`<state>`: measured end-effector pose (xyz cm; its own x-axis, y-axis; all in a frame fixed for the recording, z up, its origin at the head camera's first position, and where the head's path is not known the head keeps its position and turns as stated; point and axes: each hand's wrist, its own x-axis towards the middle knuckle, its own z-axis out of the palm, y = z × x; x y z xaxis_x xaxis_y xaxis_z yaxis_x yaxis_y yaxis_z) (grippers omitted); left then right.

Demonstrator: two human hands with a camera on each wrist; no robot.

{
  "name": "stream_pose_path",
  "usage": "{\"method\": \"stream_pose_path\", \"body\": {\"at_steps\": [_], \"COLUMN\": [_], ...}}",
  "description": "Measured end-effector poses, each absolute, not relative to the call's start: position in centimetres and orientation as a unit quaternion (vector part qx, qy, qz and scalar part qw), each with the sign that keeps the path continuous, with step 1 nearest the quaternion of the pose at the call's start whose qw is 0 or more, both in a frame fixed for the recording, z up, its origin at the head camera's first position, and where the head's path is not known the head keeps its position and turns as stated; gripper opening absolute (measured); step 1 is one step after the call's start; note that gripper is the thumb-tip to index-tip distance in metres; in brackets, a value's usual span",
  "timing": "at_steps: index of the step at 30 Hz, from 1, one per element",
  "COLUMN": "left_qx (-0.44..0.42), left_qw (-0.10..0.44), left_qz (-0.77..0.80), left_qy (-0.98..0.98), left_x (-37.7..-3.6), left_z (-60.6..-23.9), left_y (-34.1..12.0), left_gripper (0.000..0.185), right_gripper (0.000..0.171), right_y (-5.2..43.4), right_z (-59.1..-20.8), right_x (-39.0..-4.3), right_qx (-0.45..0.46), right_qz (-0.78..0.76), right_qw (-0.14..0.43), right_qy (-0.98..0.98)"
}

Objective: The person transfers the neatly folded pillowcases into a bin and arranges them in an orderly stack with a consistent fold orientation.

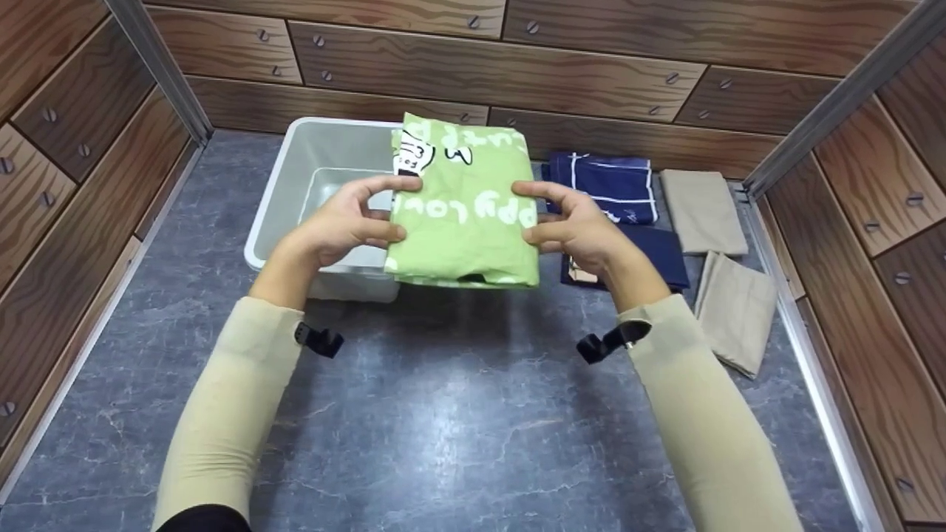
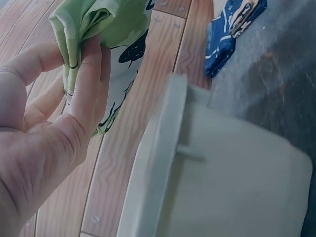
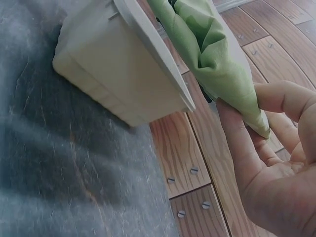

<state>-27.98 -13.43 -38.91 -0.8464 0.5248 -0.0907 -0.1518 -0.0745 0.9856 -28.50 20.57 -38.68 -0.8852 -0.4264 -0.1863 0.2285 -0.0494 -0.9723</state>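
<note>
One folded light-green cloth with white lettering and a black-and-white cartoon print (image 1: 462,203) is held in the air, level, above the right-hand rim of one white rectangular plastic bin (image 1: 295,166). The near edge of the cloth hangs in front of the bin's near right corner; the far edge reaches over the bin's interior and the floor just beside it.

The left hand (image 1: 344,222) grips the left edge of the cloth. Its thumb lies on top and its fingers are curled underneath; in the left wrist view the fingers (image 2: 91,69) pinch the bunched green folds. The right hand (image 1: 580,225) grips the right edge in the same way: thumb and forefinger on top, remaining fingers beneath, and in the right wrist view the fingers (image 3: 237,133) close round the tapered green edge. Both forearms wear beige sleeves, and each wrist carries one black clip-like mount.

The bin stands on a dark grey marbled surface (image 1: 443,414), and its visible interior holds nothing. To the right of the cloth, four more folded cloths lie on the same surface: two navy-blue ones, the far one with white line trim (image 1: 610,185) and the near one partly hidden by the right hand (image 1: 661,255), and two plain beige ones, one far (image 1: 702,210) and one near (image 1: 735,310). Wood-grain panels with screw heads (image 1: 517,66) enclose the surface on three sides.
</note>
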Motion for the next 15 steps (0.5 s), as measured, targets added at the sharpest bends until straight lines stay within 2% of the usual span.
{"method": "stream_pose_path", "body": {"at_steps": [15], "left_qx": [0.124], "left_qw": [0.223], "left_qz": [0.707], "left_qy": [0.660], "left_x": [-28.4], "left_z": [-37.4], "left_y": [-16.6], "left_gripper": [0.071], "right_gripper": [0.069], "right_y": [16.7], "right_z": [-37.8], "right_x": [-30.1], "right_qx": [-0.068], "right_qz": [-0.700], "right_qw": [0.224], "right_qy": [0.674]}}
